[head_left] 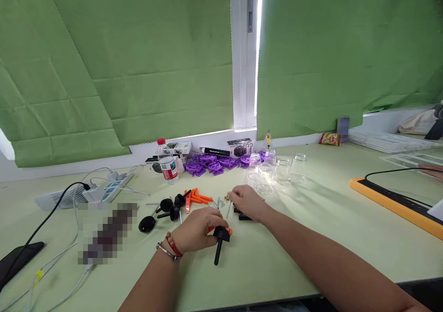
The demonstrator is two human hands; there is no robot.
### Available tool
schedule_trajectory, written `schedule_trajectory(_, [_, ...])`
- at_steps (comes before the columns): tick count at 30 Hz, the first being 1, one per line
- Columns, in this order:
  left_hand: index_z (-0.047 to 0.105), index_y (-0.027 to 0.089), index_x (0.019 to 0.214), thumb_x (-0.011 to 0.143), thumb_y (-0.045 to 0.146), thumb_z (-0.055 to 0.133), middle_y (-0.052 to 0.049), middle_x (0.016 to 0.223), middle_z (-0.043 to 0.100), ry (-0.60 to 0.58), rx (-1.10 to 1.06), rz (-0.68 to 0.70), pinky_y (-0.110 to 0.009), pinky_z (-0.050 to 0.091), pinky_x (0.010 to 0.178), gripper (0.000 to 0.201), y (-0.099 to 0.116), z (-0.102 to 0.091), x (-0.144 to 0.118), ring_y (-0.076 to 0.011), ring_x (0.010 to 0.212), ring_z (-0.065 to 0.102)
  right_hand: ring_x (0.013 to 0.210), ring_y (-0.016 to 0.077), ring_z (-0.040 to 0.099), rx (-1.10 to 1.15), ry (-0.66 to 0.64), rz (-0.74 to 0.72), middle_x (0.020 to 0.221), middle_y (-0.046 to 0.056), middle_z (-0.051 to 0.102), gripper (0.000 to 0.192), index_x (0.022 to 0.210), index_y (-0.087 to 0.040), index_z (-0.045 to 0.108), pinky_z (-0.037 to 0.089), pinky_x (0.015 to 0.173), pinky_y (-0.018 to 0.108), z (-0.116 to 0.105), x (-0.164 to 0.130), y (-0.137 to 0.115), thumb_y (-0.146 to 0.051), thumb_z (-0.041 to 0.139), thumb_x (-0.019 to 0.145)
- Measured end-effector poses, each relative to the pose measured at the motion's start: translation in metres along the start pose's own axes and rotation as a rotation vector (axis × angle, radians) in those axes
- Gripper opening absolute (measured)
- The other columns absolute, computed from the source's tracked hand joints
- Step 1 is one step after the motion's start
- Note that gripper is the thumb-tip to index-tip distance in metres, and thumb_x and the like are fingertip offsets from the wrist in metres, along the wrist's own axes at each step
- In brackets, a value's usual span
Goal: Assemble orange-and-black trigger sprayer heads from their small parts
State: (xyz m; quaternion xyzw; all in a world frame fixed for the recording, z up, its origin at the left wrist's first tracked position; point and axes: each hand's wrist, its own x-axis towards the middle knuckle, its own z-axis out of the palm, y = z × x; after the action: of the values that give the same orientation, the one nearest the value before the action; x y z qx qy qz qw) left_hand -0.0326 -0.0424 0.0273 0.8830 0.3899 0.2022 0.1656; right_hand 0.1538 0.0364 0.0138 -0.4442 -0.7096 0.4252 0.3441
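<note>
Head view shows a big pale table [263, 275] with lots of things on it. At the back is a long heap of purple pieces [207, 160]. Clear cups [283, 166] stand to the right of the heap's front. Each kind of thing has its own spot, maybe so it is easy to find.

The left hand [199, 231] holds a black piece [220, 233] over the near part of the table, in front of the person. Its thumb and fingers pinch the wide, round end. That grip seems to leave the handle free. I cannot tell if the piece touches the table. More black pieces [166, 205] lie to the left.

The right hand [246, 202] reaches farther out, just past the left one. Its fingers are bunched close together, maybe so they can get at little things.

The held black piece is long and thin at one end. Its handle points back to the person and a bit left, and its round end faces away. Orange pieces [194, 196] lie behind the left hand.

A thin rod [228, 210] is just under the right fingers. I cannot tell if they pinch it. Tiny gold bits [226, 197] are beside them.
</note>
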Motion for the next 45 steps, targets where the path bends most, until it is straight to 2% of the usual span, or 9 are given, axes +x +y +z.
schedule_trajectory(2, [0.068,0.022,0.093,0.068,0.011,0.063,-0.004,0.086,0.065,0.125,-0.224,-0.036,-0.028,0.045,0.071,0.028,-0.009,-0.008,-0.005,-0.0173,0.08,0.059,0.043,0.0074,0.037,0.01,0.115,-0.036,0.052,-0.004,0.049,0.03,0.063,-0.018,0.048,0.029,0.043,0.021,-0.003,0.01,-0.004,-0.039,0.045,0.084])
schedule_trajectory(5, [0.061,0.022,0.102,0.076,0.018,0.061,-0.003,0.088,0.064,0.61,-0.631,-0.206,-0.026,0.047,0.062,0.026,-0.026,-0.021,-0.012,-0.0133,0.07,0.059,0.052,0.0095,0.052,-0.039,0.033,-0.135,0.069,0.001,0.062,0.02,0.081,-0.017,0.055,0.037,0.05,0.021,0.002,0.016,-0.009,-0.032,0.042,0.087])
schedule_trajectory(7, [0.057,0.023,0.102,0.077,0.022,0.063,-0.001,0.086,0.063,0.84,-0.85,-0.248,-0.024,0.045,0.053,0.025,-0.035,-0.027,-0.015,-0.0102,0.06,0.056,0.06,0.0114,0.057,-0.267,-0.069,-0.244,0.074,0.003,0.064,0.019,0.085,-0.018,0.059,0.039,0.056,0.021,0.015,0.014,-0.012,-0.026,0.043,0.088])
schedule_trajectory(10, [0.058,0.018,0.091,0.075,0.029,0.067,-0.002,0.084,0.063,0.995,-1.084,-0.265,-0.023,0.045,0.05,0.022,-0.042,-0.031,-0.016,-0.0105,0.059,0.057,0.066,0.0156,0.059,-0.75,-0.151,-0.355,0.073,0.006,0.065,0.021,0.079,-0.016,0.062,0.037,0.059,0.024,0.037,0.008,-0.012,-0.022,0.045,0.089])
schedule_trajectory(12, [0.059,0.015,0.086,0.074,0.032,0.068,-0.004,0.083,0.064,1.022,-1.188,-0.31,-0.024,0.047,0.051,0.023,-0.044,-0.03,-0.015,-0.0116,0.062,0.059,0.067,0.0168,0.059,-0.944,-0.188,-0.38,0.074,0.007,0.066,0.02,0.077,-0.016,0.063,0.036,0.058,0.025,0.049,0.007,-0.009,-0.019,0.046,0.087])
schedule_trajectory(15, [0.06,0.013,0.085,0.073,0.033,0.069,-0.005,0.082,0.066,1.037,-1.271,-0.389,-0.025,0.05,0.054,0.025,-0.046,-0.027,-0.013,-0.0138,0.066,0.062,0.071,0.0178,0.06,-1.029,-0.212,-0.404,0.078,0.007,0.066,0.018,0.077,-0.016,0.065,0.036,0.059,0.025,0.057,0.009,0.0,-0.018,0.049,0.086])
schedule_trajectory(26, [0.056,0.015,0.086,0.076,0.031,0.066,-0.005,0.078,0.068,1.031,-1.239,-0.523,-0.025,0.05,0.051,0.021,-0.04,-0.024,-0.007,-0.0154,0.063,0.065,0.086,0.0192,0.053,-0.89,-0.113,-0.403,0.087,0.007,0.064,0.02,0.079,-0.017,0.068,0.037,0.076,0.028,0.058,0.021,0.011,-0.027,0.051,0.085])
schedule_trajectory(32, [0.059,0.013,0.084,0.075,0.037,0.066,-0.006,0.078,0.068,0.921,-1.218,-0.529,-0.024,0.049,0.05,0.026,-0.045,-0.02,-0.009,-0.0125,0.057,0.063,0.08,0.0164,0.054,-0.886,-0.135,-0.358,0.087,0.005,0.063,0.021,0.076,-0.017,0.067,0.036,0.071,0.027,0.063,0.022,0.012,-0.018,0.048,0.083])
schedule_trajectory(45, [0.053,0.015,0.081,0.07,0.035,0.07,-0.004,0.074,0.066,0.885,-1.183,-0.558,-0.023,0.045,0.046,0.029,-0.04,-0.016,-0.003,-0.0121,0.055,0.059,0.073,0.0163,0.056,-0.982,-0.245,-0.391,0.083,0.009,0.062,0.021,0.071,-0.012,0.066,0.038,0.07,0.026,0.053,0.005,0.006,-0.005,0.047,0.076])
